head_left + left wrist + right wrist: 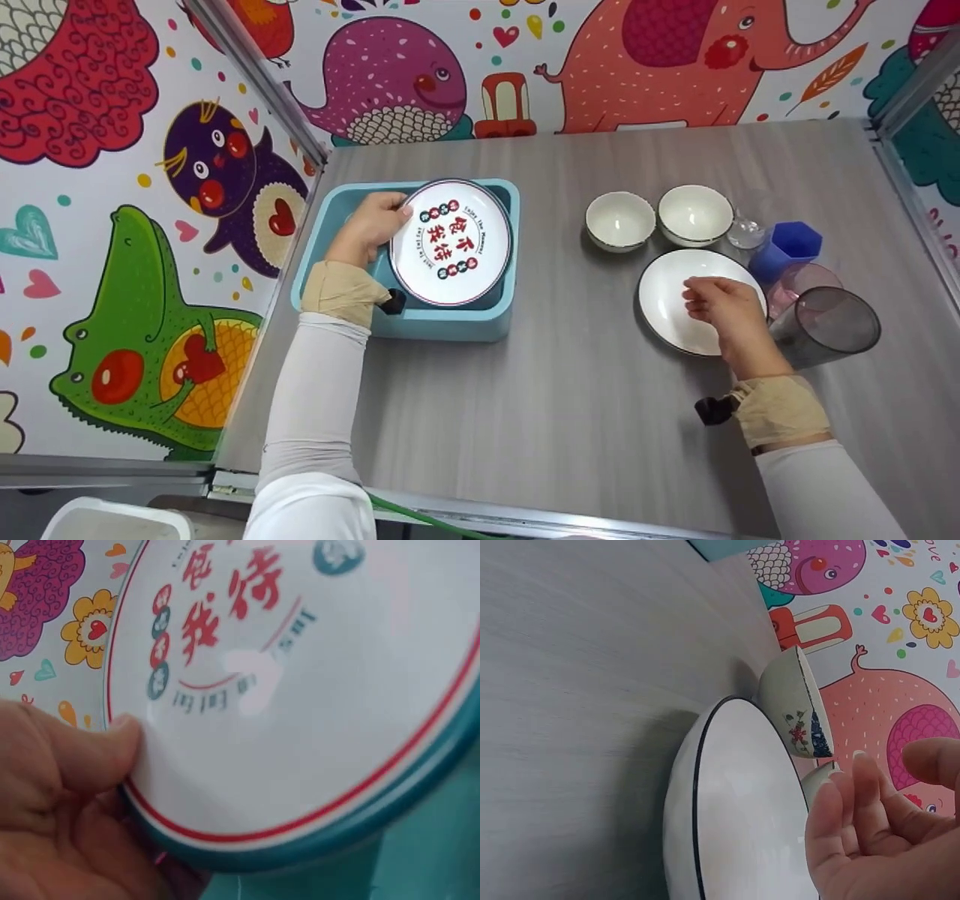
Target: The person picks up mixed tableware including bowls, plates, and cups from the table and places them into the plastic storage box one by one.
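Note:
My left hand point(372, 227) grips the left rim of a white plate point(450, 274) printed with red characters. Its thumb lies on the plate's face, and the other fingers pass behind the rim, as the left wrist view shows. The plate is tilted above a light blue plastic basin point(442, 327) and hides much of its inside. Over a white dish with a dark rim point(664, 300) hovers my right hand point(731, 319), its fingers loosely bent and nothing held. In the right wrist view these fingers point(866, 795) appear apart from the dish.
Two white bowls point(619, 219) stand behind the dish, one with a flower pattern on its outside. To the dish's right are a clear glass point(746, 231), a blue hexagonal cup point(787, 247), a pink glass point(814, 279) and a grey tumbler point(832, 330). Painted walls border the table point(555, 420).

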Tool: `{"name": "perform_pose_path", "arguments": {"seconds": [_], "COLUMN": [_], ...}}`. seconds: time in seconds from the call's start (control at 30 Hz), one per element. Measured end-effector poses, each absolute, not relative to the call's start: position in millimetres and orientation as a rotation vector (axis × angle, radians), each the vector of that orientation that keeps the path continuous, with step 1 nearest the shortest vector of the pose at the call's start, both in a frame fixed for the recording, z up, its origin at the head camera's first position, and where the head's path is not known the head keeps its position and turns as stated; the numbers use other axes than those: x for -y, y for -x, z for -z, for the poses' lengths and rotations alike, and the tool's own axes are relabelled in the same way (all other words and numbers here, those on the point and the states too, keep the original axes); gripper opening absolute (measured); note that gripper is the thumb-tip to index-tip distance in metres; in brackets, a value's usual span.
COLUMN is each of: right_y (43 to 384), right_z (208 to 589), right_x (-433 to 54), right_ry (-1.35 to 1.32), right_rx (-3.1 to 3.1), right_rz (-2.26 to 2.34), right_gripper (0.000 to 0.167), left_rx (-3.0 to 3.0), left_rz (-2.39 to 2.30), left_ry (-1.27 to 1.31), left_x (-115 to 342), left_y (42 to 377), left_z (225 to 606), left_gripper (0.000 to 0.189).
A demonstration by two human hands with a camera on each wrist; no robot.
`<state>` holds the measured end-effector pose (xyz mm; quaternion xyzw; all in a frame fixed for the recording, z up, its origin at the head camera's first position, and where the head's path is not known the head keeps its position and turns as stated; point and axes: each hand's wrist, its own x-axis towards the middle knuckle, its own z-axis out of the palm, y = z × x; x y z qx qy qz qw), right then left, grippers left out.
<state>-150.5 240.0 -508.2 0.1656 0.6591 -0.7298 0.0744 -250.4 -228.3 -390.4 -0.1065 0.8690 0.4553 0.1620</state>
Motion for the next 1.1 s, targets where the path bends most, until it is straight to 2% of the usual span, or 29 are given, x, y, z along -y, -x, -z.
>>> {"name": "perform_pose_path", "arguments": {"seconds": [0.3, 0.47, 0.87, 1.1], "right_y": [162.0, 167.2, 171.8, 169.5], "right_z": [502.6, 502.8, 503.4, 502.2], "right_x": [-239.5, -242.0, -249.2, -250.1], "right_ry": [-0.560, -0.603, -0.619, -0.624], "right_rx": [-2.166, -2.220, -2.241, -2.242], "right_rz": [2.073, 2.020, 2.020, 2.019], "right_gripper": [0.018, 0.012, 0.012, 0.014], "left_rx": [-2.465, -2.485, -2.383, -2.316], "left_rz": [-1.180, -1.082, -1.005, -0.983], "left_ry": [0.297, 0.302, 0.273, 0.274], "left_x": [239.6, 239.0, 235.7, 243.6], "left_y": [263.2, 271.1, 291.7, 297.2], "left_z": [399.3, 404.4, 421.5, 438.1], "left_gripper": [0.046, 0.043, 0.049, 0.047]}}
